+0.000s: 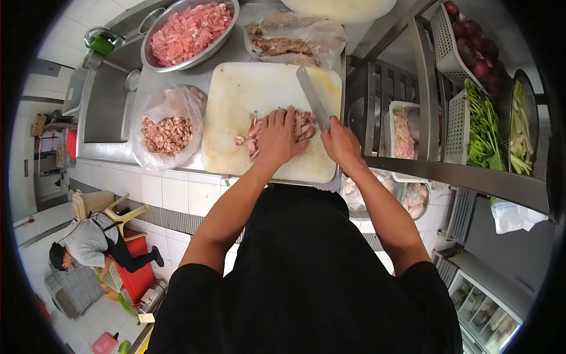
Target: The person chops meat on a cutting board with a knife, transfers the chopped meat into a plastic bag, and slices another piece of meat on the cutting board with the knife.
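On the white cutting board (236, 88) lies a pile of chopped meat (304, 125). My left hand (278, 137) rests flat on that pile, palm down, with its fingers stretched out toward the board's far side. My right hand (341, 141) is closed round the handle of a knife (312, 97) at the board's right edge. The knife's wide blade points up and to the left over the board, to the right of the meat. Left of the board sits a clear plastic bag (168, 127) with small chopped meat pieces in it.
A metal bowl of pink meat (191, 32) stands at the back left, and bagged dark meat (295, 41) behind the board. A sink (107, 106) is at the left. Shelves at the right hold onions (476, 47) and greens (484, 130). Another person (94, 239) bends at the lower left.
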Demonstrator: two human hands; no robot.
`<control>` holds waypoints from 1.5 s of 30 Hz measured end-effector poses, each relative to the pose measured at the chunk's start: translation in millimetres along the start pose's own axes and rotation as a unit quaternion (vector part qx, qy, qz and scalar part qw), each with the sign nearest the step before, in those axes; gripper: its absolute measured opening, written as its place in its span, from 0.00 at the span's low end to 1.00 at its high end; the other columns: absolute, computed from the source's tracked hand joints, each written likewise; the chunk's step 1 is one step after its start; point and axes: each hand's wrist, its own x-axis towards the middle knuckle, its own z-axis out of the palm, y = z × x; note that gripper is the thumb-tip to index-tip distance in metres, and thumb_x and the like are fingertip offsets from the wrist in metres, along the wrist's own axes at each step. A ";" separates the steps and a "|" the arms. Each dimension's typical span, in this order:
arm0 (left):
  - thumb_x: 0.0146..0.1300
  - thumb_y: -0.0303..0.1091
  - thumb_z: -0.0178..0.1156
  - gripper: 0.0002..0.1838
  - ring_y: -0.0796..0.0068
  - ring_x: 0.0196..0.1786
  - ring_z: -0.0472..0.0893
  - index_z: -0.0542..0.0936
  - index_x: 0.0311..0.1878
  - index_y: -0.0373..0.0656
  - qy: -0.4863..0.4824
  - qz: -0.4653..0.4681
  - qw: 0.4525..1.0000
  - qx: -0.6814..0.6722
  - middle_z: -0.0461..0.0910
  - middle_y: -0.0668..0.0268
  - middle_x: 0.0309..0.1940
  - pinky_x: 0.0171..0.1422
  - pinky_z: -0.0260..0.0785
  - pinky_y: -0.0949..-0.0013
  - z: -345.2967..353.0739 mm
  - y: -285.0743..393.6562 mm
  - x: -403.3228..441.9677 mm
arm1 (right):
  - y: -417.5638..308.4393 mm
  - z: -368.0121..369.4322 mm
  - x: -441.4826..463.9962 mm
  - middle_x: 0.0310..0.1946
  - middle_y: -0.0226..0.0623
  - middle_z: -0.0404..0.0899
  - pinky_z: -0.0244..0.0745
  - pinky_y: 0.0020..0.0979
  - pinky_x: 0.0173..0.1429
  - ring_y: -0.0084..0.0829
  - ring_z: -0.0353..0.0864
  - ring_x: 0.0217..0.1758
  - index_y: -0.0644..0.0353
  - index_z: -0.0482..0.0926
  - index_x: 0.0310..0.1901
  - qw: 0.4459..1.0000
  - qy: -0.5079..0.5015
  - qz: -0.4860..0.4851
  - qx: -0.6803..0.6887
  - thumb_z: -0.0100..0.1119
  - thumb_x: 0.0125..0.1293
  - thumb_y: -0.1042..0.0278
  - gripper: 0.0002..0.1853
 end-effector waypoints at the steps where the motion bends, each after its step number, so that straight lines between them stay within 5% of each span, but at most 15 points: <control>1: 0.53 0.55 0.75 0.52 0.48 0.74 0.69 0.66 0.77 0.38 0.022 0.007 1.000 -0.004 0.73 0.51 0.69 0.80 0.58 0.48 1.6 5.3 3.4 | 1.1 -6.3 -1.1 0.39 0.60 0.87 0.79 0.57 0.54 0.61 0.86 0.48 0.64 0.73 0.53 1.000 0.010 -0.003 0.007 0.57 0.72 0.62 0.16; 9: 0.52 0.54 0.76 0.48 0.53 0.71 0.71 0.71 0.72 0.37 0.060 0.012 0.998 -0.023 0.75 0.54 0.66 0.75 0.62 0.50 -3.7 -10.2 -8.8 | -23.5 10.5 -9.1 0.36 0.59 0.86 0.77 0.59 0.51 0.62 0.85 0.45 0.65 0.72 0.49 1.000 0.019 -0.016 -0.012 0.55 0.73 0.64 0.13; 29: 0.50 0.55 0.77 0.56 0.50 0.75 0.69 0.63 0.81 0.47 -0.003 -0.021 1.000 0.002 0.73 0.54 0.72 0.80 0.59 0.49 -1.1 -5.0 -1.7 | 29.0 -31.4 -25.5 0.38 0.57 0.86 0.75 0.59 0.53 0.62 0.84 0.47 0.64 0.75 0.53 0.989 -0.065 -0.015 0.129 0.55 0.72 0.60 0.17; 45: 0.60 0.55 0.72 0.47 0.49 0.68 0.71 0.66 0.77 0.40 0.037 -0.027 0.996 0.071 0.74 0.54 0.65 0.72 0.61 0.46 10.8 13.5 9.6 | 40.0 -19.7 -38.4 0.40 0.58 0.86 0.76 0.60 0.53 0.64 0.84 0.46 0.62 0.71 0.56 0.994 -0.080 -0.049 0.060 0.52 0.75 0.61 0.16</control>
